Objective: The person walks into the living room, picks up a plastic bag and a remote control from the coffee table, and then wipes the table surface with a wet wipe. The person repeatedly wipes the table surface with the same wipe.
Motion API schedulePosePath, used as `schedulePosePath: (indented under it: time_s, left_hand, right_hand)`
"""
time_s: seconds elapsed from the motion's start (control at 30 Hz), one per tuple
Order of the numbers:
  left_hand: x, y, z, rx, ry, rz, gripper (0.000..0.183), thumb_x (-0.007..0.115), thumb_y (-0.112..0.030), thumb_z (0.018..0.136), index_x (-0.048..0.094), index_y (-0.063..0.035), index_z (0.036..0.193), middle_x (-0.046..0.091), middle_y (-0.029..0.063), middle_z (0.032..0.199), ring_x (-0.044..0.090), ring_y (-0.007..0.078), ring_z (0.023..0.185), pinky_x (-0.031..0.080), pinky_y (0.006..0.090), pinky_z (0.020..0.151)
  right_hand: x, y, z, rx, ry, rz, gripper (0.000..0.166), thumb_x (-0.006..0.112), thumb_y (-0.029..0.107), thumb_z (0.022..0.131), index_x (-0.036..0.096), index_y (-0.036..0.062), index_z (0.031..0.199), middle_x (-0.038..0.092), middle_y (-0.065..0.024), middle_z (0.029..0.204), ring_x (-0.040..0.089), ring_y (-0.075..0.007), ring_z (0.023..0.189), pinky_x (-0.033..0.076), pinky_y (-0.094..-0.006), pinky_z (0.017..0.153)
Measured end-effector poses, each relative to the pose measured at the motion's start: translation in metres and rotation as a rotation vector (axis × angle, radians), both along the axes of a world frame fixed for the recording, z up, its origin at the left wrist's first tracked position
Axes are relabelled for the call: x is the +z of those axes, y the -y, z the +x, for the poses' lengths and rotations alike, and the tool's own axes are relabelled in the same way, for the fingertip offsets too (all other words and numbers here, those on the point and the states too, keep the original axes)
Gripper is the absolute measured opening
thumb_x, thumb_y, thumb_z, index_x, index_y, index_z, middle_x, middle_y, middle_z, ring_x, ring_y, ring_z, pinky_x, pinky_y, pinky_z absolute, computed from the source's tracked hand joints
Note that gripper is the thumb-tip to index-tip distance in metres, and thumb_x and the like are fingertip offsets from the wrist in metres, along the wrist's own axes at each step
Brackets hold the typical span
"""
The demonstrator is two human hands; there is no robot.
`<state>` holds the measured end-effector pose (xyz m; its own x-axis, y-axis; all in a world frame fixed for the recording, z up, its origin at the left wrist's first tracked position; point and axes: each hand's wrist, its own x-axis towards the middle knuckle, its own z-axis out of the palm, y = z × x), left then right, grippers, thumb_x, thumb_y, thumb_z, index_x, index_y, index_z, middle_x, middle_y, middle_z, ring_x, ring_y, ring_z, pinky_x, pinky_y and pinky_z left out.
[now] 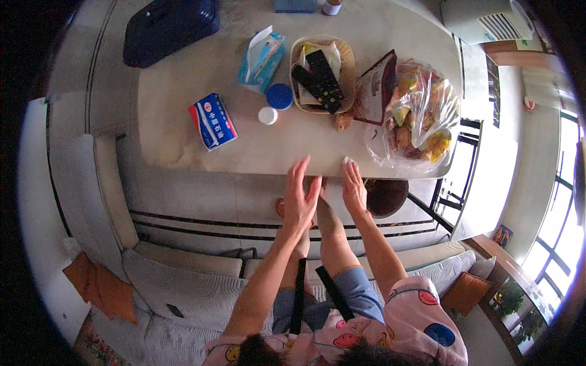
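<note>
Over the near edge of the pale table (256, 158), my left hand (300, 196) is raised with fingers and thumb apart, nothing in it. My right hand (354, 185) is to its right, holding a small white thing at the fingertips, perhaps a bit of tissue. Beyond them lie a white round lid (268, 115) and a blue round lid or tub (279, 96). Two black remote controls (324, 73) rest in an oval basket (350, 68). A blue, white and red tissue pack (214, 122) lies at left, a light-blue tissue packet (262, 59) behind.
A clear plastic bag of snack packs (419, 114) and a dark red pouch (376, 89) are at right. A navy case (171, 29) stands back left. Below the table edge is a round dark bin (387, 196); a grey sofa (183, 279) is behind me.
</note>
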<state>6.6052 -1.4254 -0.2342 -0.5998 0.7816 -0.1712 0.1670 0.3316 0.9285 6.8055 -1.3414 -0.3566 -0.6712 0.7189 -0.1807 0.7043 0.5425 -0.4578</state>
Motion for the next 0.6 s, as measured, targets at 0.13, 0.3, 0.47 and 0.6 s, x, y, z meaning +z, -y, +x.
schedulePosePath:
  time_s: [0.13,0.3,0.47,0.6]
  left_hand:
    - [-0.015,-0.116,-0.025,0.092,-0.123,0.015,0.081,0.071,-0.025,0.086,0.026,-0.0019,0.149,0.035,0.0278,0.143,0.038,0.0419,0.13,0.036,0.0497,0.106]
    - [-0.06,-0.2,-0.039,0.276,-0.393,-0.279,0.109,0.078,-0.045,0.072,0.019,0.0025,0.15,0.034,0.0344,0.14,0.034,0.049,0.129,0.029,0.0552,0.108]
    - [-0.065,-0.225,-0.036,0.36,-0.391,-0.421,0.114,0.077,-0.047,0.069,0.016,0.0016,0.151,0.034,0.0359,0.137,0.035,0.0504,0.125,0.031,0.0569,0.106]
    - [-0.082,-0.211,-0.062,0.432,-0.196,-0.177,0.105,0.076,-0.036,0.072,0.017,0.0017,0.15,0.034,0.0353,0.138,0.037,0.0486,0.126,0.032,0.053,0.107]
  right_hand:
    - [0.019,-0.009,0.086,-0.204,-0.023,-0.132,0.051,0.048,-0.009,0.083,0.058,0.0057,0.13,0.055,-0.0163,0.135,0.053,-0.0322,0.125,0.046,-0.0385,0.104]
    - [0.035,-0.035,0.133,-0.339,-0.024,-0.012,0.049,0.049,-0.005,0.081,0.06,0.006,0.127,0.053,-0.0203,0.136,0.049,-0.0396,0.126,0.036,-0.0473,0.11]
    - [0.045,-0.059,0.126,-0.351,0.052,-0.13,0.022,0.063,0.009,0.08,0.069,0.0058,0.102,0.065,-0.0162,0.107,0.06,-0.0374,0.101,0.048,-0.045,0.091]
    - [0.106,-0.059,0.01,-0.329,-0.228,-0.3,0.022,0.06,0.002,0.083,0.066,0.0059,0.104,0.065,-0.0163,0.101,0.063,-0.0356,0.086,0.054,-0.0414,0.075]
